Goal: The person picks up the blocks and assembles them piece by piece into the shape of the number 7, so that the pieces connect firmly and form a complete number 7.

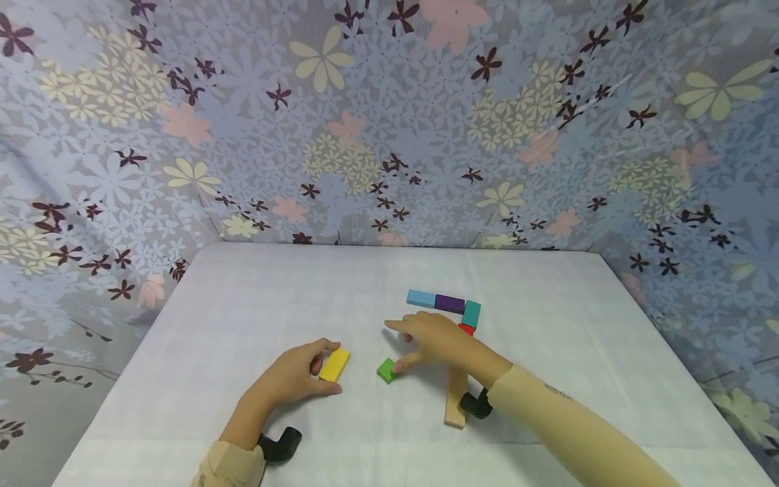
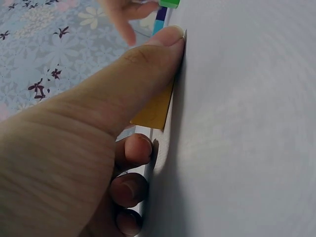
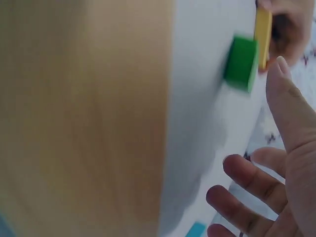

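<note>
A flat yellow block (image 1: 335, 366) lies on the white table, pinched between the thumb and forefinger of my left hand (image 1: 292, 373). In the left wrist view the thumb covers much of the yellow block (image 2: 154, 109). To its right sits a small green block (image 1: 386, 370). My right hand (image 1: 435, 340) hovers over the table with fingers spread, holding nothing. Its thumb tip is beside the green block (image 3: 241, 63); whether they touch I cannot tell.
A bent line of blocks stands at the right: light blue (image 1: 421, 298), purple (image 1: 450, 304), teal (image 1: 471, 314), red (image 1: 466, 329) and a long plain wooden block (image 1: 455, 402). My right arm partly hides the red and wooden ones. A flowered cloth (image 1: 365, 122) hangs behind the table.
</note>
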`<state>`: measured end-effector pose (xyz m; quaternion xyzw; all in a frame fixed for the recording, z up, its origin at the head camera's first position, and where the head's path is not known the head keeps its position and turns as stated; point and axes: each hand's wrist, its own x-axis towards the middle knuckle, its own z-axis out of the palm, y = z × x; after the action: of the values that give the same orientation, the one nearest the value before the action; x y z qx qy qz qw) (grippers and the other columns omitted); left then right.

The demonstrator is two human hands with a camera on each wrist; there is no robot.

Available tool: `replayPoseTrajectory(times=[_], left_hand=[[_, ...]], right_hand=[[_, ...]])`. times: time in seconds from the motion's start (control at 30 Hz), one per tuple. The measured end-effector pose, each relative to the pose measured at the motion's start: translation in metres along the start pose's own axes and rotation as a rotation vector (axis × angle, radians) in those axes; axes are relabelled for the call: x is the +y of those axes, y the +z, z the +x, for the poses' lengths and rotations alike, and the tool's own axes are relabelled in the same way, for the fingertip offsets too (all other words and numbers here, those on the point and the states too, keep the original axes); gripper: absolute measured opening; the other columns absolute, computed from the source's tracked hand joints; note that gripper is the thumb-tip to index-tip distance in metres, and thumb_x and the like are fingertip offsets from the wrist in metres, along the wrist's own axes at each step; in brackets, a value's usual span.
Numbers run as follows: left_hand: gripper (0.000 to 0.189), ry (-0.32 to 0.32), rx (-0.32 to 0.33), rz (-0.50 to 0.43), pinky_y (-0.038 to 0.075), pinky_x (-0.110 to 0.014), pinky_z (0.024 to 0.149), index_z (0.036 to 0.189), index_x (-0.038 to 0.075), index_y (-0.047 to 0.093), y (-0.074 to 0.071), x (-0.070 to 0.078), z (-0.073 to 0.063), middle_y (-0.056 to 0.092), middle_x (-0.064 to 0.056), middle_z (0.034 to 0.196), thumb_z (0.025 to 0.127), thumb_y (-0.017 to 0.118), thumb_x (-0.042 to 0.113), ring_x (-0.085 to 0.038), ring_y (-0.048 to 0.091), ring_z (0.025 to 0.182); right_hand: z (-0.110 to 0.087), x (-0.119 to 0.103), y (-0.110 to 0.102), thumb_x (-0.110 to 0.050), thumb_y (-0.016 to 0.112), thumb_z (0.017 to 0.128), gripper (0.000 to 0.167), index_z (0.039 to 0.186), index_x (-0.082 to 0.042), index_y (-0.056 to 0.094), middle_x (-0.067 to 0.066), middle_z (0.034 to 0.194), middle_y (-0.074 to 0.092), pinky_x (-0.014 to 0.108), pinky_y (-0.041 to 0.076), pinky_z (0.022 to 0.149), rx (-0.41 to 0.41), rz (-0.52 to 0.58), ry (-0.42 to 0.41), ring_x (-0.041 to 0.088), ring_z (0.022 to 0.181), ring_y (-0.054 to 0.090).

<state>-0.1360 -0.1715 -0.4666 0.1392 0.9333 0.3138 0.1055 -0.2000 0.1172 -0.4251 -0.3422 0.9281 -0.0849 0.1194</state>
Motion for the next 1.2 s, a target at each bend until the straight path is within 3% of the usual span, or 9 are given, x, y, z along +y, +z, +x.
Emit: replayPoseTrajectory(times=[0.17, 0.37, 0.6, 0.87, 1.03, 1.2], left_hand=[[0.069, -0.014, -0.002, -0.003, 0.035, -0.025, 0.064, 0.132, 0.022, 0.061, -0.001, 0.003, -0.001, 0.047, 0.005, 0.076, 0.072, 0.087, 0.043, -0.007, 0.042, 0.067], [0.069, -0.005, -0.002, 0.002, 0.035, -0.024, 0.063, 0.132, 0.021, 0.061, -0.002, 0.003, -0.001, 0.047, 0.005, 0.075, 0.072, 0.087, 0.043, -0.007, 0.041, 0.067], [0.069, 0.001, -0.003, -0.002, 0.035, -0.024, 0.063, 0.132, 0.021, 0.061, -0.001, 0.003, -0.001, 0.047, 0.004, 0.075, 0.072, 0.087, 0.042, -0.007, 0.040, 0.066], [0.069, 0.004, 0.005, 0.012, 0.035, -0.024, 0.063, 0.133, 0.021, 0.061, 0.000, 0.002, -0.002, 0.047, 0.005, 0.075, 0.072, 0.087, 0.044, -0.006, 0.040, 0.066], [0.069, 0.007, 0.009, 0.016, 0.035, -0.024, 0.063, 0.132, 0.021, 0.061, 0.000, 0.002, -0.002, 0.047, 0.006, 0.075, 0.072, 0.087, 0.043, -0.006, 0.040, 0.065], [0.070, 0.001, 0.000, 0.011, 0.035, -0.024, 0.063, 0.133, 0.022, 0.061, 0.000, 0.002, -0.002, 0.047, 0.005, 0.075, 0.072, 0.087, 0.044, -0.006, 0.039, 0.065]], right_hand=[[-0.006, -0.014, 0.008, -0.063, 0.076, 0.075, 0.075, 0.138, -0.026, 0.059, -0.011, 0.085, 0.056, 0.025, 0.042, 0.074, -0.069, -0.035, -0.072, 0.008, 0.081, 0.049], [-0.008, -0.023, 0.011, -0.055, 0.078, 0.078, 0.055, 0.124, -0.026, 0.069, -0.017, 0.089, 0.060, 0.027, 0.046, 0.079, -0.049, -0.048, -0.086, 0.003, 0.084, 0.051], [-0.007, -0.030, 0.011, -0.058, 0.077, 0.077, 0.055, 0.119, -0.024, 0.072, -0.015, 0.096, 0.066, 0.029, 0.049, 0.082, -0.054, -0.041, -0.075, 0.003, 0.088, 0.055], [-0.005, -0.034, 0.010, -0.048, 0.080, 0.080, 0.048, 0.119, -0.023, 0.071, -0.014, 0.093, 0.065, 0.025, 0.049, 0.080, -0.033, -0.043, -0.072, 0.003, 0.084, 0.053], [-0.002, -0.031, 0.004, -0.043, 0.080, 0.081, 0.050, 0.124, -0.022, 0.069, -0.012, 0.102, 0.065, 0.029, 0.051, 0.087, -0.026, -0.040, -0.063, 0.004, 0.092, 0.057], [0.008, -0.020, -0.004, -0.036, 0.080, 0.083, 0.050, 0.128, -0.019, 0.066, -0.008, 0.111, 0.065, 0.032, 0.052, 0.093, 0.030, -0.028, -0.062, 0.008, 0.102, 0.061]])
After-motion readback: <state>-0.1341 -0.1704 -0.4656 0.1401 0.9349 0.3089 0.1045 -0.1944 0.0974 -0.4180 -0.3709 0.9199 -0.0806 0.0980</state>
